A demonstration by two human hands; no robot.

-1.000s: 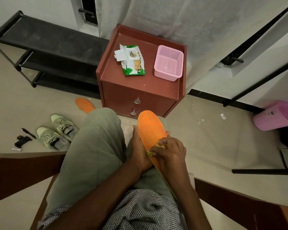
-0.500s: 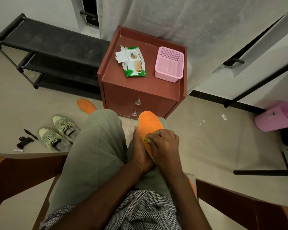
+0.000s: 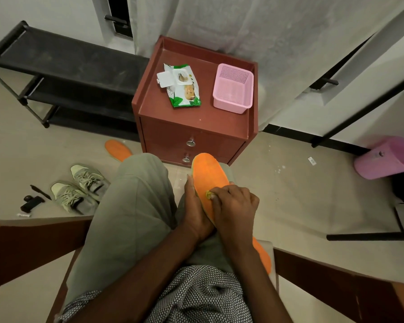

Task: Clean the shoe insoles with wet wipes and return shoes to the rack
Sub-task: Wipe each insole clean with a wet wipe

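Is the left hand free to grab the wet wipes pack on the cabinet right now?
Probably not yet: the left hand holds the orange insole. The path to the wet wipes pack looks unobstructed, though the reach from the chair is uncertain.

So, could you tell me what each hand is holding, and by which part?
The left hand grips the long orange foam insole along its left edge, around mid-length. The right hand pinches a small crumpled yellowish wipe in its fingers, pressed on the insole.
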